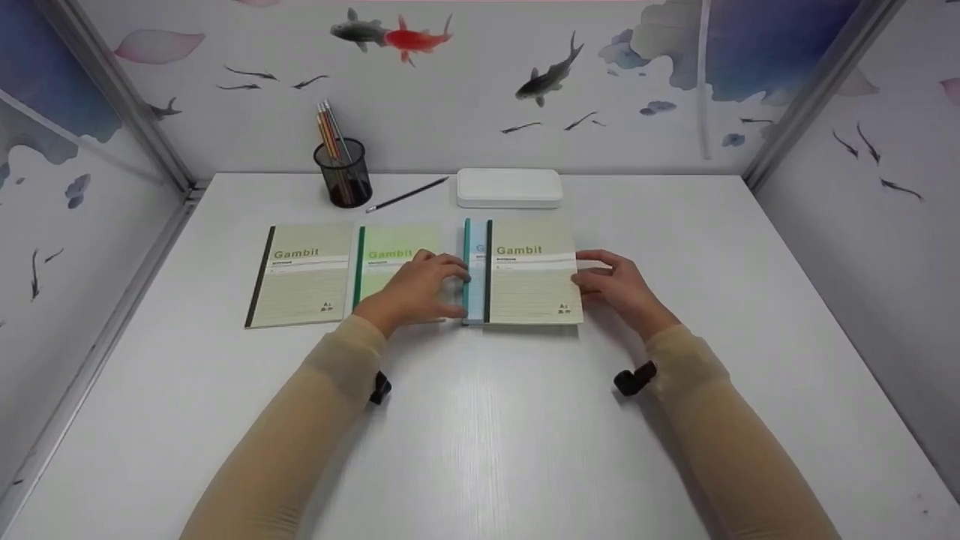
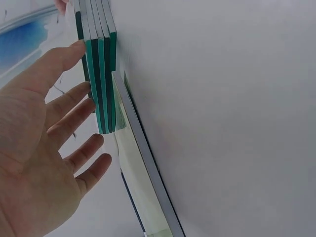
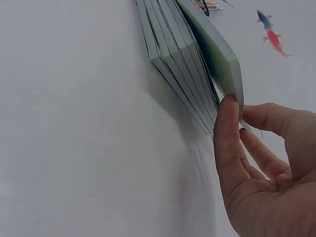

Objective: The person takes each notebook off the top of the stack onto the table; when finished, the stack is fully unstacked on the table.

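A stack of notebooks (image 2: pixel 102 84) with green spines lies right of centre on the table. Its top one, a beige notebook (image 1: pixel 531 289) with a dark spine, sits shifted right and leaves a strip of a blue notebook (image 1: pixel 475 292) showing. My right hand (image 1: pixel 619 289) pinches the beige notebook's right edge between thumb and fingers. In the right wrist view that edge is raised off the stack. My left hand (image 1: pixel 416 289) is spread at the stack's left side, fingertips right at the spines. Partly hidden beneath it lies a green notebook (image 1: pixel 394 236).
Another beige notebook (image 1: pixel 300 289) lies at the left. Behind stand a black mesh pen holder (image 1: pixel 349 180) with several pencils and a white case (image 1: pixel 510 189); a dark pencil (image 1: pixel 409 195) lies between them. Patterned panels (image 1: pixel 465 97) border the table's back and sides.
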{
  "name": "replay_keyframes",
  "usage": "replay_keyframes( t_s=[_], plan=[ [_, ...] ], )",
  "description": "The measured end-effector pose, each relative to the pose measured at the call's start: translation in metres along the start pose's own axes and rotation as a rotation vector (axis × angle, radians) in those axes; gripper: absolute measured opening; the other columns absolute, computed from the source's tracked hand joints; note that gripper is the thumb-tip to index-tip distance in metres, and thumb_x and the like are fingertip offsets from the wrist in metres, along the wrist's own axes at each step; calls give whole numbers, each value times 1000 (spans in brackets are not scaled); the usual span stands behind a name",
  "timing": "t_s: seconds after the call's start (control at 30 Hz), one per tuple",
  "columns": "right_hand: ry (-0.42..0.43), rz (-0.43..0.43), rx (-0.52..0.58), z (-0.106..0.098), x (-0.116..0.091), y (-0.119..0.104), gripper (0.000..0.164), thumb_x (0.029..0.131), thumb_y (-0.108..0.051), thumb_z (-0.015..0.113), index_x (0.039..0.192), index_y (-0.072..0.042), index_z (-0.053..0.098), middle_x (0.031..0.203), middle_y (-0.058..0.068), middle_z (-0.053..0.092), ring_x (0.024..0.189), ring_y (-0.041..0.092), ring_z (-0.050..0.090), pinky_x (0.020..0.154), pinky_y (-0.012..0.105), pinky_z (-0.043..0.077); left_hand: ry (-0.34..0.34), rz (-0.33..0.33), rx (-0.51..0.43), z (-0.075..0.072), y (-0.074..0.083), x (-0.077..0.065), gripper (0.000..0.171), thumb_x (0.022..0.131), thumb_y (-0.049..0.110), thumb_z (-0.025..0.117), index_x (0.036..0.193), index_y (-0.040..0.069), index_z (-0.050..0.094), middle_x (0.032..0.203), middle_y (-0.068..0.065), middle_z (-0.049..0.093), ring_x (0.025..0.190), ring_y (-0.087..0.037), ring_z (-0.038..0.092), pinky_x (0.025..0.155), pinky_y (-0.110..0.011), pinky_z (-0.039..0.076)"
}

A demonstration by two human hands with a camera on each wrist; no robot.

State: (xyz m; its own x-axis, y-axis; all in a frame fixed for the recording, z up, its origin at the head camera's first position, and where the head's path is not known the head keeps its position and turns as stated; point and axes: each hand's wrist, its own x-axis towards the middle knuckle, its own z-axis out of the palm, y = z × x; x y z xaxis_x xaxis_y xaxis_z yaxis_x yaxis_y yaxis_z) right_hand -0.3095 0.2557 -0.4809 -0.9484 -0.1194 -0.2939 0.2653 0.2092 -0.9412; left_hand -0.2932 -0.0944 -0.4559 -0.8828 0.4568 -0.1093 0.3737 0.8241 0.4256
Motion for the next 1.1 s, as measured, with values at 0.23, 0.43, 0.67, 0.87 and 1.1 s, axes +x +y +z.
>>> replay_keyframes(
  t_s=[0.23,0.43,0.67,0.87,1.1],
  plan=[
    [-11,6,47,-22,-5,5,58,98,-14,68,152,-13,44,117,3,73,93,13,73,83,26,59,1,-8,-15,-1,-4,-2,58,86,46,83,136,24,66,155,8,50,139,-23,38,120,-46,33],
    [-10,35,39,-46,-12,7,59,99,-15,68,152,-16,43,115,-4,74,99,10,70,86,24,57,-1,-12,-31,-1,-4,-1,58,85,47,82,136,24,66,155,8,49,141,-24,37,120,-48,32],
    [-16,41,108,-69,-22,9,55,101,-11,65,151,-15,42,109,-7,76,98,9,71,86,24,57,-3,-7,-20,-1,-2,-1,58,86,47,82,136,23,66,156,5,49,140,-25,38,119,-48,30],
    [-11,41,169,-82,-23,8,53,100,-7,65,148,-15,44,106,-5,78,95,11,74,84,26,59,-3,-13,-26,-3,-1,-1,58,84,46,84,135,23,67,155,5,49,140,-24,37,119,-47,30],
    [-7,48,165,-92,-24,4,54,100,-7,65,148,-15,43,105,-5,78,94,10,73,83,26,59,-15,-11,-33,-3,0,0,58,84,47,84,135,24,67,155,6,49,140,-24,38,119,-47,31]
  ],
)
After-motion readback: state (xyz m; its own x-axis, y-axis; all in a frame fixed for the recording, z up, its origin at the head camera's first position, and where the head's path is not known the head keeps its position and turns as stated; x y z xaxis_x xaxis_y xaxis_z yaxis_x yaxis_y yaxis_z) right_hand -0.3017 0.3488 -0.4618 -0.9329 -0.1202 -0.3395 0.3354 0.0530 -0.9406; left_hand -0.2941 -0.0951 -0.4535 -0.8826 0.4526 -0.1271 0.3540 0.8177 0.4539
